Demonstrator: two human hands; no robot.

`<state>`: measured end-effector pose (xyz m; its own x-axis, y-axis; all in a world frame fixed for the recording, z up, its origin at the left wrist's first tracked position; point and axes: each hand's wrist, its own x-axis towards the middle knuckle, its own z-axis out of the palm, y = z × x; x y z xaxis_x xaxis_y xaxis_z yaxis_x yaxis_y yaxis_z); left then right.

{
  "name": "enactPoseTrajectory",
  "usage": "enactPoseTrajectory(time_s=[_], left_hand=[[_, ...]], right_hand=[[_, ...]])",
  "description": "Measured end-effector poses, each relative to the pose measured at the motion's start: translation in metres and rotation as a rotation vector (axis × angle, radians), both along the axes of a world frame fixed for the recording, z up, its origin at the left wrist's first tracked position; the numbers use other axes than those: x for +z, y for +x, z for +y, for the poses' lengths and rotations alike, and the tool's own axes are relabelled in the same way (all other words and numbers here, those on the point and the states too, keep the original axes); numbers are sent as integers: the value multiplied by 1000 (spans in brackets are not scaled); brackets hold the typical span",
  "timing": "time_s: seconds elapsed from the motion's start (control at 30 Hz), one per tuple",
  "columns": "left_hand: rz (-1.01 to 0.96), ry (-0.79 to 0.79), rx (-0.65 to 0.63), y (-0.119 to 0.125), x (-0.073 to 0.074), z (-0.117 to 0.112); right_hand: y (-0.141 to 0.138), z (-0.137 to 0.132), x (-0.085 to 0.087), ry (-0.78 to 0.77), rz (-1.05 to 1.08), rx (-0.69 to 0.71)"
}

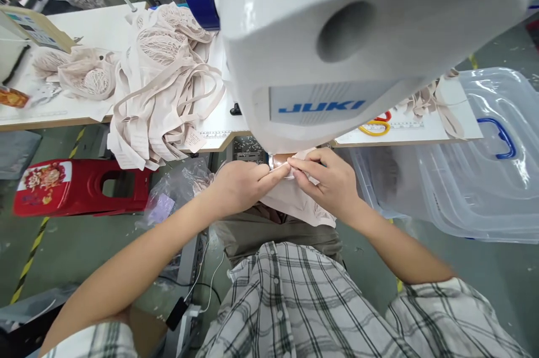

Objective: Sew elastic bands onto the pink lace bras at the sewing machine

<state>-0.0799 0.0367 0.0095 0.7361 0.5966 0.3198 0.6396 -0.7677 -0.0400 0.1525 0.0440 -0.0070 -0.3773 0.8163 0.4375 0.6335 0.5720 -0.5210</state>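
Beneath the overhanging nose of a white JUKI sewing machine [370,83], the person's left hand [242,187] is closed down to a narrow pinch, thumb and forefinger stretched rightward onto the upper edge of a piece of cream cloth [290,198]. Opposite, the right hand [328,181] holds the same edge between thumb and bent forefinger, its fingers loosely curled and its tips meeting the left ones. Around them runs a white worktable [429,128] with ruler markings along its front edge. To the left of the machine lies a heap of cream mesh bags [164,83], their straps trailing over the front edge; farther left sit a smaller mesh bundle [86,74] and a beige control panel [40,27]. Yellow scissor-like handles [376,129] rest right of the machine, with clear plastic boxes [484,189] beyond the table's end. A red plastic stool [80,189] stands at lower left on a green floor [101,257] striped with yellow-and-black tape. The cloth itself is between the machine and the lap, hanging from the fingertips toward the trousers [240,234]; its visible length slants down and rightward to a netted corner, while its upper end is hidden by the machine and hands.
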Motion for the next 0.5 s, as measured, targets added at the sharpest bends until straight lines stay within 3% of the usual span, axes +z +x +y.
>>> enactPoseTrajectory(time_s=[0.13, 0.2, 0.3, 0.4, 0.5], left_hand=[[-22, 12, 85, 13, 2, -5], [-30, -30, 155, 24, 3, -13], [-51, -14, 238, 37, 3, -23], [-59, 44, 294, 46, 5, -26], [-47, 106, 351, 53, 8, -25]], right_hand=[[1, -13, -16, -383, 294, -23], [1, -16, -22, -469, 415, -41], [1, -10, -19, -369, 374, -55], [4, 5, -4, -264, 225, -34], [6, 22, 9, -259, 73, 59]])
